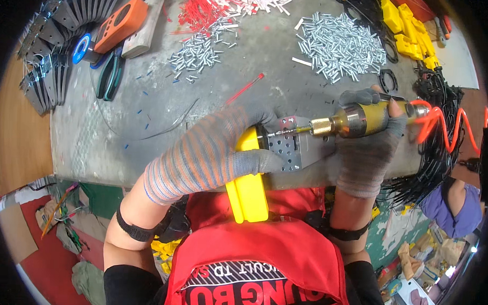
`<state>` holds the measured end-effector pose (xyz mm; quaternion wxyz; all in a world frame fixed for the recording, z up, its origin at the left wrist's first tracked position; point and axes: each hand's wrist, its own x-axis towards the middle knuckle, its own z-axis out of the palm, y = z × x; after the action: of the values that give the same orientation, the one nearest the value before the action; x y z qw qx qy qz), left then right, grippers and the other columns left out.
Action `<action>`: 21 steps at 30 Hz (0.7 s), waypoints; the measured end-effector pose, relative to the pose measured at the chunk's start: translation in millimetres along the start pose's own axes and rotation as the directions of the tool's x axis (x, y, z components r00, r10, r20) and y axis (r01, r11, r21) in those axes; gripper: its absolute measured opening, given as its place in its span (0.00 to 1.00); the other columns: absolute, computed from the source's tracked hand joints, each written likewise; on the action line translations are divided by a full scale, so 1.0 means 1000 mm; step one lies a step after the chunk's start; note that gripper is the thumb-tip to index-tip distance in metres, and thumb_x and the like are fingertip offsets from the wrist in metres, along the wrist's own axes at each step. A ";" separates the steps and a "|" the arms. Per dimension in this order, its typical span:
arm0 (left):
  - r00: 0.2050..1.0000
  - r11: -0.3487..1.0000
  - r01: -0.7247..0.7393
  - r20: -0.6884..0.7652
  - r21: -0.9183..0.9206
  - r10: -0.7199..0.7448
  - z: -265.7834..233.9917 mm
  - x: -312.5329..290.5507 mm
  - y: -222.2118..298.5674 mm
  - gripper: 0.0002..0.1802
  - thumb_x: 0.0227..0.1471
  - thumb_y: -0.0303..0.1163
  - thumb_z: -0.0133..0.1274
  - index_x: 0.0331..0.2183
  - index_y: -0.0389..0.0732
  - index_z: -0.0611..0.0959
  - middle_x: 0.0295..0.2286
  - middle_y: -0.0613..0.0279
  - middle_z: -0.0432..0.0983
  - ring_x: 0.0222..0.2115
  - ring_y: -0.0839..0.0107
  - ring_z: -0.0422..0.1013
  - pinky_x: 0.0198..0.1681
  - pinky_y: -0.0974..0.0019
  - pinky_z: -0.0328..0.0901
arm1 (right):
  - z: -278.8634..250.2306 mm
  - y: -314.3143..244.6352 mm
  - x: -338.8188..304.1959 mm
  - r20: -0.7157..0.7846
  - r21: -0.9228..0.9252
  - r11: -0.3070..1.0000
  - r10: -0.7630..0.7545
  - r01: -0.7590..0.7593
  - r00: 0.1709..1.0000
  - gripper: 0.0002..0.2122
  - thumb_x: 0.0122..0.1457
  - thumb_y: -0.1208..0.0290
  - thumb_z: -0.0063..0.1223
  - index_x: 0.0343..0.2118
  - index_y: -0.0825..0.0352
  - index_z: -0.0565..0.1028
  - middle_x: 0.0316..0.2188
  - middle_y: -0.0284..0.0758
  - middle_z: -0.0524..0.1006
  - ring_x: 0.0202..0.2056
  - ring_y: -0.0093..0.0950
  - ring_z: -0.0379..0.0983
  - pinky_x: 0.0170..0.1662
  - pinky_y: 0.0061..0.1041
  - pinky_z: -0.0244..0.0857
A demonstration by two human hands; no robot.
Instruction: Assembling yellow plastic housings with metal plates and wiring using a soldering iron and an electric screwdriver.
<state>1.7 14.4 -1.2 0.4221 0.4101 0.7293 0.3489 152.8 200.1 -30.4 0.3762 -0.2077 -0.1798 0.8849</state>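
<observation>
My left hand (pixel 209 146), in a striped grey glove, is closed around a yellow plastic housing (pixel 250 198) near the table's front edge. A grey metal plate (pixel 291 157) dotted with holes sits against the housing's right side. In my gloved right hand (pixel 369 143) is a yellow air screwdriver (pixel 358 121), lying almost level and pointing left. Its bit (pixel 298 131) runs over the plate toward the housing. A screw seems to be at the bit's tip, though my left fingers partly cover that spot. An orange coiled hose (pixel 444 124) trails from the tool's rear end.
Piles of silver screws (pixel 339 45) and smaller screws (pixel 196 55) lie at the back, beside red wire pieces (pixel 200 14). Pliers (pixel 110 75), a solder spool (pixel 85 50) and an orange device (pixel 121 24) stand back left. Yellow housings (pixel 407 29) and black cables (pixel 438 121) line the right.
</observation>
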 end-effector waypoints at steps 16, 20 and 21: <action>0.994 0.992 -0.106 -0.035 -0.068 0.104 0.002 0.004 -0.008 0.26 0.44 0.46 0.63 0.41 0.39 0.77 0.31 0.48 0.76 0.36 0.49 0.73 0.40 0.56 0.65 | 0.012 0.015 -0.004 -0.045 -0.146 0.988 -0.062 0.055 0.997 0.16 0.59 0.58 0.50 0.42 0.64 0.70 0.31 0.30 0.72 0.35 0.28 0.71 0.37 0.26 0.68; 0.999 0.992 -0.015 0.039 -0.127 0.020 -0.004 0.004 0.004 0.29 0.44 0.43 0.65 0.45 0.39 0.75 0.36 0.57 0.76 0.38 0.65 0.73 0.44 0.62 0.66 | 0.017 0.006 -0.002 -0.001 0.011 1.000 0.013 -0.012 1.000 0.17 0.59 0.57 0.50 0.44 0.65 0.69 0.30 0.30 0.72 0.34 0.28 0.71 0.37 0.26 0.68; 0.998 0.993 -0.039 0.039 -0.115 0.044 -0.004 0.005 0.006 0.29 0.44 0.43 0.65 0.45 0.39 0.75 0.36 0.57 0.76 0.38 0.65 0.73 0.44 0.62 0.66 | 0.015 0.000 -0.005 0.018 -0.024 1.000 -0.013 0.013 1.000 0.19 0.60 0.59 0.51 0.46 0.68 0.68 0.32 0.31 0.70 0.35 0.26 0.69 0.43 0.28 0.66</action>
<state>-1.9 20.6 3.9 0.4526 0.4075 0.6905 0.3904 148.8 193.9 -16.1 0.3778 -0.2032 -0.1950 0.8820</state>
